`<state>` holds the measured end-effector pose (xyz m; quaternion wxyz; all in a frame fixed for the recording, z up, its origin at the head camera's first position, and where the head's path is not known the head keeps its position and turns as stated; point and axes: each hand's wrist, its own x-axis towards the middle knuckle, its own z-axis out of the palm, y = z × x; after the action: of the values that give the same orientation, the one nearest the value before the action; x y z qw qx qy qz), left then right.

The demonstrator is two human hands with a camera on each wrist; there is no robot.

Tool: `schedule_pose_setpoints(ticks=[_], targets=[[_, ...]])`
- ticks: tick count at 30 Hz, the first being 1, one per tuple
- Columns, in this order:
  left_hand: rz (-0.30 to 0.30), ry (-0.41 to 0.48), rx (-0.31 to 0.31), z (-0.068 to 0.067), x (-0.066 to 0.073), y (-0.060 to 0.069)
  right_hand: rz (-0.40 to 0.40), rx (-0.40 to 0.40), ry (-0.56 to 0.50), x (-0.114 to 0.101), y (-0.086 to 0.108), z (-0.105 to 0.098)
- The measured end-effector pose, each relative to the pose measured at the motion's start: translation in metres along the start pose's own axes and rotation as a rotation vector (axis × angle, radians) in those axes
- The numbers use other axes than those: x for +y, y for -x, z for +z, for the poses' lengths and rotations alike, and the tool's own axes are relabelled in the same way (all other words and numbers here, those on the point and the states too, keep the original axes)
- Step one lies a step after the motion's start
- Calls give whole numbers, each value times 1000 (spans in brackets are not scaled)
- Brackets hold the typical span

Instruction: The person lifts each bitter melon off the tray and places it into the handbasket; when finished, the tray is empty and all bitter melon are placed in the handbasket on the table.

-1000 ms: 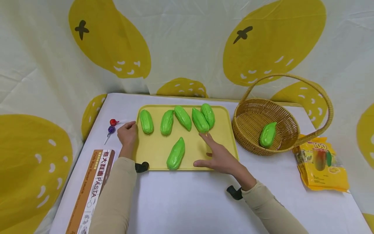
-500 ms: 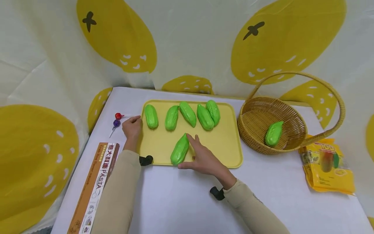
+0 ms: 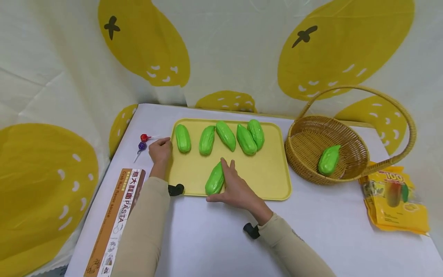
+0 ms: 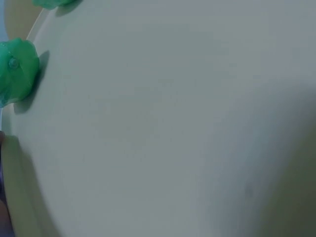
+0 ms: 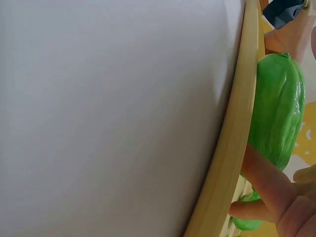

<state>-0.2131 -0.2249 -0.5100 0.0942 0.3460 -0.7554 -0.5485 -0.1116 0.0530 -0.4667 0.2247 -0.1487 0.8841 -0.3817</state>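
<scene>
In the head view a yellow tray (image 3: 256, 177) bears several glossy green papaya-like fruits, mostly along its far side. My left hand (image 3: 161, 151) has curled fingers and holds the tray's left rim; the left wrist view catches only bits of fingers beside the tray rim (image 4: 22, 192). Over the front of the tray my right hand (image 3: 237, 188) spans one green papaya-like fruit (image 3: 215, 180), thumb by its near end, the other fingers along its right side. In the right wrist view an extended finger (image 5: 266, 177) touches that fruit (image 5: 279, 108).
Right of the tray stands a wicker basket (image 3: 306, 169) with a tall handle and one green fruit (image 3: 329, 160) inside. Beyond it lies a yellow snack bag (image 3: 394, 200). On the left are a red lollipop (image 3: 145, 137), a purple lollipop (image 3: 142, 146) and a pasta box (image 3: 114, 219).
My right hand has moved left across the tray, from beside the right-hand fruits to the near one. The left hand stays at the tray's left rim. The head view has shifted slightly.
</scene>
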Motion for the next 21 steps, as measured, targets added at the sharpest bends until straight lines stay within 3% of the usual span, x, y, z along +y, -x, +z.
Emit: schedule_pose_setpoints(ticks=[21], targets=[[12,-26,4,1,-2,-2,71,-5,100,-10,-21,5]])
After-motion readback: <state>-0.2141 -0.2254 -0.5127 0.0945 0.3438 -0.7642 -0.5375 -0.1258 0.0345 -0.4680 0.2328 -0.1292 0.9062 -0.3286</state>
